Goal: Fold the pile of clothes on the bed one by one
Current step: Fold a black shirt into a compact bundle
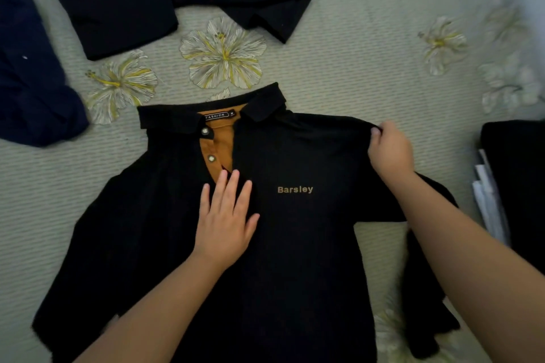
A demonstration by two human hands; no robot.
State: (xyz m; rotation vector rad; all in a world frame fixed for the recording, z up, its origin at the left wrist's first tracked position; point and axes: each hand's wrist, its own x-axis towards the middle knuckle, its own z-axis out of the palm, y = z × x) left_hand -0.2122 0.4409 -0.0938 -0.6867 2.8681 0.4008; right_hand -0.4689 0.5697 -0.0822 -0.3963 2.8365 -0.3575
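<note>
Our left hand [225,215] presses flat on the black polo shirt [295,244] while our right hand [389,147] pinches its shoulder; pulling unevenly could skew the fold.

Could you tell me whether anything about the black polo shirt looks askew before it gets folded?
Yes: the polo shirt's collar lies crooked, its right point flipped up, and the placket gapes open unbuttoned. Nothing looks damaged.
</note>
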